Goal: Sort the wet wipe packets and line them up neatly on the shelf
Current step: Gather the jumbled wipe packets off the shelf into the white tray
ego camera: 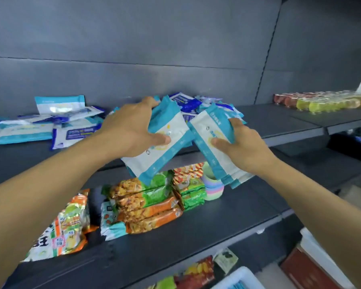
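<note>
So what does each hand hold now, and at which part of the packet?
The left hand grips a teal-and-white wipe packet stack across its upper half, thumb on the front. The right hand grips a similar stack at its right edge, thumb on the front.

two hands are showing, the left hand [131, 126] gripping one stack of teal-and-white wipe packets [161, 142] and the right hand [241, 147] gripping a second stack [212, 138], though the packets in each stack are lying too close to count. about six loose packets [50, 126] are lying at the far left of the upper shelf [279, 119], and a far heap [196, 103] behind the hands is too jumbled to count. on the lower shelf [217, 222] four orange-and-green snack bars [146, 203] are sitting stacked, one pastel roll [214, 187] is sitting to their right, and jelly cups [321, 101] at the far right are running in rows too blurred to count.
</note>
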A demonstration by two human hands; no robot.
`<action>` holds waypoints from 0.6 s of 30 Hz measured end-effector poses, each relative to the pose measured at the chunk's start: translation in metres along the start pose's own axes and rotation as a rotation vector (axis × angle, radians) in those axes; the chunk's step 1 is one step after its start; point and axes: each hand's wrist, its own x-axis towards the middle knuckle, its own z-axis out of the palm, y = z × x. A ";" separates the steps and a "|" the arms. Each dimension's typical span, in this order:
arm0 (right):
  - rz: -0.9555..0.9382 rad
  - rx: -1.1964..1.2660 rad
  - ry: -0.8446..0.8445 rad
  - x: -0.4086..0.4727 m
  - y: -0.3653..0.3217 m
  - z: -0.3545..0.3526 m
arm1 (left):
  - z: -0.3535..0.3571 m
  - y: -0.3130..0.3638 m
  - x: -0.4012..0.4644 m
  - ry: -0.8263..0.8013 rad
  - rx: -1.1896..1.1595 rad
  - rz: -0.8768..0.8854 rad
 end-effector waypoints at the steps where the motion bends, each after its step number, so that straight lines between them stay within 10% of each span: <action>1: 0.034 0.010 -0.021 -0.013 0.015 -0.003 | 0.011 0.013 -0.008 -0.038 -0.016 0.028; 18: 0.632 0.013 -0.400 -0.247 0.279 0.115 | 0.340 0.082 -0.160 -0.792 0.158 0.407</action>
